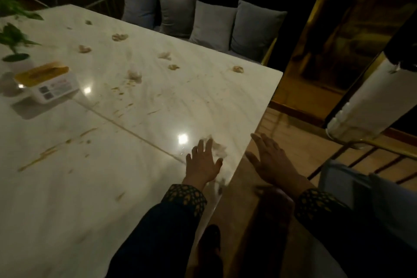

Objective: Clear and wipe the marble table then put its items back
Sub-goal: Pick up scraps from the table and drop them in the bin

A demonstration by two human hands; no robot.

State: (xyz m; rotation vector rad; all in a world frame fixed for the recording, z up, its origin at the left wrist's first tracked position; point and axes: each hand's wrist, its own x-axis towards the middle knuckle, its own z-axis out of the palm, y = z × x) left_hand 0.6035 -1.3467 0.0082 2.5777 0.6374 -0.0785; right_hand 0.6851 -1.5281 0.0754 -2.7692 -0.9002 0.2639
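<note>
Fingers of the left hand (204, 162) were spread over a crumpled tissue (219, 150) at the tabletop (112, 178) edge; beyond that edge the right hand (269, 160) was held open, best cupped lower.

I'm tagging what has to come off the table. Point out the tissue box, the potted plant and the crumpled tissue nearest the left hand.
tissue box (46, 84): head view, on its white side.
potted plant (15, 37): head view, on its leaves.
crumpled tissue (219, 149): head view, on its middle, beside the left hand (203, 162).
</note>
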